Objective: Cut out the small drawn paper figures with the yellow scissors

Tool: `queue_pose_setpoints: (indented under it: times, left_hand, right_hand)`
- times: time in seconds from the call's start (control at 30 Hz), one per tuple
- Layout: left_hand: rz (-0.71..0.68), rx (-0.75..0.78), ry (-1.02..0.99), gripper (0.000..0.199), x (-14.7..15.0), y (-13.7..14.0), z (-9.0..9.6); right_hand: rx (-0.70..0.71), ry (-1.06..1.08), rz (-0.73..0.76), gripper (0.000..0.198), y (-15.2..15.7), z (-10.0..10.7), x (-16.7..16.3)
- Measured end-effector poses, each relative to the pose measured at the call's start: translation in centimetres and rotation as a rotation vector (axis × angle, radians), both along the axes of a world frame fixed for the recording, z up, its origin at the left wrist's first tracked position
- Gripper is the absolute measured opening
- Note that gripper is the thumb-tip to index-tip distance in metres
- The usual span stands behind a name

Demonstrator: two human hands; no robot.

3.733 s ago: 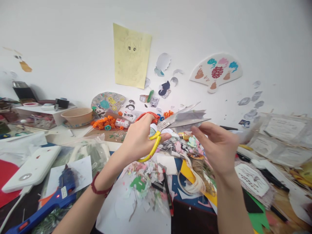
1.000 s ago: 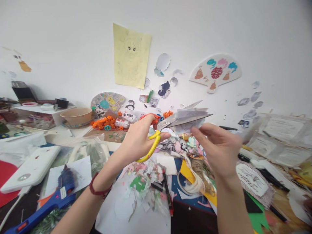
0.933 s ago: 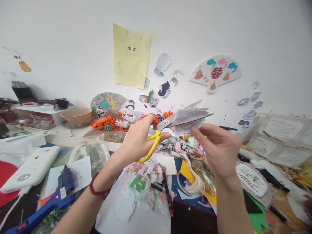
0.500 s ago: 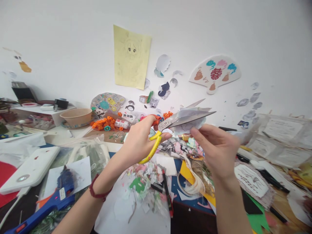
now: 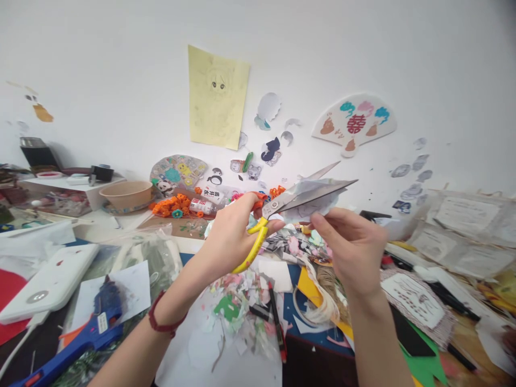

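Observation:
My left hand (image 5: pixel 236 231) is closed around the yellow and orange handles of a pair of scissors (image 5: pixel 278 206). Their blades are spread and point right, with a pale piece of paper (image 5: pixel 312 208) between them. Gripping that paper by its lower right edge is my right hand (image 5: pixel 350 244), thumb and fingers pinched close under the lower blade. Both hands are raised above the cluttered table. Below them lies a heap of small paper scraps (image 5: pixel 237 301) on a white sheet (image 5: pixel 193 344).
A blue glue gun (image 5: pixel 100 322) and a white power bank (image 5: pixel 48 282) lie at left. A beige bowl (image 5: pixel 126 193) stands behind them. A black and red pen (image 5: pixel 277 322) rests near the scraps. Twine (image 5: pixel 328 279) is at centre right; a decorated fan (image 5: pixel 357 123) hangs on the wall.
My right hand has shifted slightly left with the paper between the blades. The scissors and my left hand stay nearly in place, blades still spread.

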State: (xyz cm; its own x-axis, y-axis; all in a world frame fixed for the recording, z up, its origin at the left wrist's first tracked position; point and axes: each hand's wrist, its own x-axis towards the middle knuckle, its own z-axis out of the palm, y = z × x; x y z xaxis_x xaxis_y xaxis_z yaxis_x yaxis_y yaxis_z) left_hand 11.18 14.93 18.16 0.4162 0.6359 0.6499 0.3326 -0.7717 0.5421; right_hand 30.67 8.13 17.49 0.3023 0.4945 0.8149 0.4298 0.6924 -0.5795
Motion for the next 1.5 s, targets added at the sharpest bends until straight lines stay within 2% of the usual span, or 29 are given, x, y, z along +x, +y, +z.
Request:
queue_pose_setpoints:
  times: [0.53, 0.83, 1.5]
  left_hand:
    - [0.022, 0.020, 0.018, 0.036, 0.20, -0.12, 0.10]
    - [0.038, 0.034, 0.024, 0.037, 0.14, -0.20, 0.04]
    - [0.045, 0.065, 0.036, 0.039, 0.06, -0.16, 0.19]
  right_hand:
    - [-0.011, 0.050, 0.077, 0.009, 0.46, -0.07, -0.19]
    - [0.000, 0.026, 0.014, 0.012, 0.58, -0.13, -0.12]
    - [0.011, 0.007, -0.004, 0.008, 0.18, 0.13, 0.17]
